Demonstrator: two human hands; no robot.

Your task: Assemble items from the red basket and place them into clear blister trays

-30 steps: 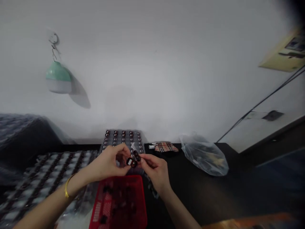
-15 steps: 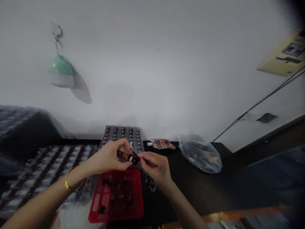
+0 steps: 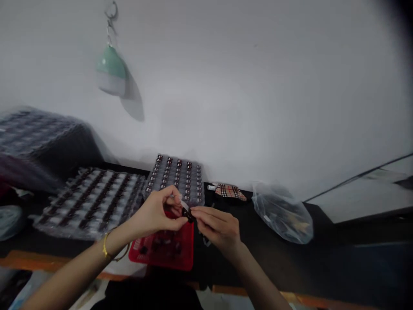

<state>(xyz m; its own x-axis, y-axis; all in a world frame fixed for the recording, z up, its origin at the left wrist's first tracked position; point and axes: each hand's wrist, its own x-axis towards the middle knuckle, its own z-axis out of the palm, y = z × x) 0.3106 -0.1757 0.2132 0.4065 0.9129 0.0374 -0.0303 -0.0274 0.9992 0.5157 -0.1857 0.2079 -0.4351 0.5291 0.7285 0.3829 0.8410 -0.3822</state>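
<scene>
Now my left hand (image 3: 155, 214) and right hand (image 3: 218, 228) pinch, I think, one small dark part (image 3: 187, 214) between the fingertips (image 3: 196, 211), over the red plastic basket (image 3: 167, 254), near a tray of parts (image 3: 200, 181).

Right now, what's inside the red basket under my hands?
The red basket holds small dark parts scattered on its floor. Your left hand and right hand cover its back edge, hiding whatever lies beneath them.

Small black piece (image 3: 187, 214), too small to tell; contents of red basket (image 3: 191, 249), blurred
</scene>
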